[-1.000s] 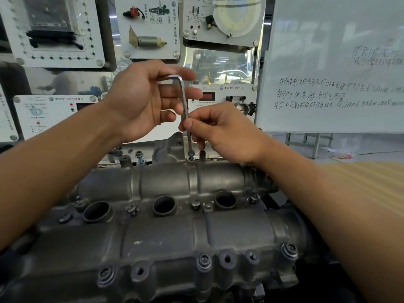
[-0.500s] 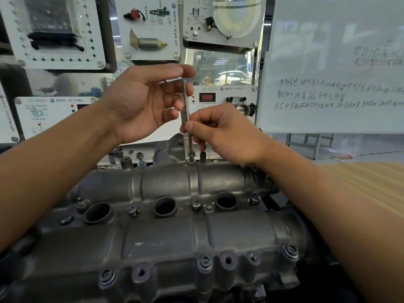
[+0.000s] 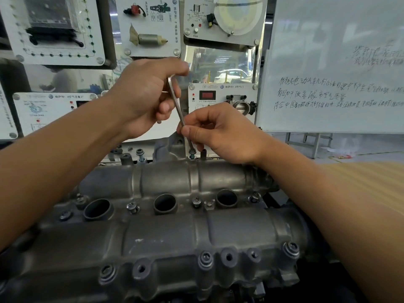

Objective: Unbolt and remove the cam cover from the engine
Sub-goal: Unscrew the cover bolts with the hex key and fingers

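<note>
The grey cast cam cover [image 3: 166,232] fills the lower half of the view, with three round plug wells along its middle. An L-shaped hex key [image 3: 179,112] stands nearly upright, its tip in a raised bolt [image 3: 192,153] at the cover's far edge. My left hand [image 3: 144,97] holds the key's bent top between thumb and fingers. My right hand [image 3: 220,132] pinches the shaft low down, just above the bolt. Several more bolts sit along the near edge, such as one [image 3: 290,248] at the right, and between the wells.
Display panels [image 3: 148,25] with car parts hang on the wall behind the engine. A whiteboard [image 3: 336,62] with handwriting stands at the right. A throttle body board [image 3: 220,99] is directly behind my hands. A wooden surface [image 3: 371,171] lies at the right.
My left hand has swung the key's short arm round, from pointing left to pointing toward me. The key's top now leans slightly left. My right hand stays pinched on the shaft.
</note>
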Tool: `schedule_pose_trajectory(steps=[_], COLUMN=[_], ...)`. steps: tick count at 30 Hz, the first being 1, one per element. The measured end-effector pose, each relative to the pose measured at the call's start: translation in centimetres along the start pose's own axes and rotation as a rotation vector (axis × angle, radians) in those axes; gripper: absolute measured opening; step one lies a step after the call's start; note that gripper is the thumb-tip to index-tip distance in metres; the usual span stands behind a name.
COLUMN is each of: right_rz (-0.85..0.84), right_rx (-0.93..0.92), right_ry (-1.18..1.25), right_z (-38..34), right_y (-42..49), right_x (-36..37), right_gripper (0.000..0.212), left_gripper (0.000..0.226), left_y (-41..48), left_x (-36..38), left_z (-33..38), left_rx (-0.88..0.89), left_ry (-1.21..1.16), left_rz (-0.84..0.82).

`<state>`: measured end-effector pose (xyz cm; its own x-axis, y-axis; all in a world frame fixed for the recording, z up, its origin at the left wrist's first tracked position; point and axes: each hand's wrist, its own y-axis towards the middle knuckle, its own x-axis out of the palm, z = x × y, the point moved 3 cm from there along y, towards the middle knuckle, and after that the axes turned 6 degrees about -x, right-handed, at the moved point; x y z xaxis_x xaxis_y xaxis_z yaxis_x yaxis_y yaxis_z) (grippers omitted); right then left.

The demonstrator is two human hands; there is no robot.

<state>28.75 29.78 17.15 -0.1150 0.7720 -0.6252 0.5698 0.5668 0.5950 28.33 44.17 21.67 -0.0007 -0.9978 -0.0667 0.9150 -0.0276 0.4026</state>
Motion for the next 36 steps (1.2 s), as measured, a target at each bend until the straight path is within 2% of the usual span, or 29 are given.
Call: schedule_pose_trajectory(steps=[5,12,17,25,30,36], right_rz=[0.003,0.068,0.097,0.104,0.104,0.088], right_rx=[-0.016,0.026,0.041,0.052,0.05,0.044], right_ry=[-0.022,0.02,0.037,0.027,0.027,0.02], right_z=[0.13,0.57,0.51,0.37,0.5,0.75], right_y=[0.0,0.05,-0.03,-0.13,-0.09,0.12], right_x=[-0.22,-0.41,-0.46,-0.53,-0.53,-0.44], right_gripper=[0.025,0.024,0.03,0.025,0.024,0.025], left_gripper=[0.017,0.024,0.024,0.037,0.047,0.045], left_y=[-0.04,0.0,-0.03,-0.15,-0.03,0.07], left_x=[-0.02,-0.02,0.43,0.44,0.58,0.6], left_z=[-0.16,-0.11,-0.34,-0.38,-0.46,-0.7], left_rx=[-0.076,-0.099,-0.075,-0.097,-0.11,-0.111], left_ry=[-0.08,-0.238,-0.187,-0.203,-0.165,-0.167], left_rz=[-0.085,-0.281,-0.41,-0.429,-0.377,-0.325])
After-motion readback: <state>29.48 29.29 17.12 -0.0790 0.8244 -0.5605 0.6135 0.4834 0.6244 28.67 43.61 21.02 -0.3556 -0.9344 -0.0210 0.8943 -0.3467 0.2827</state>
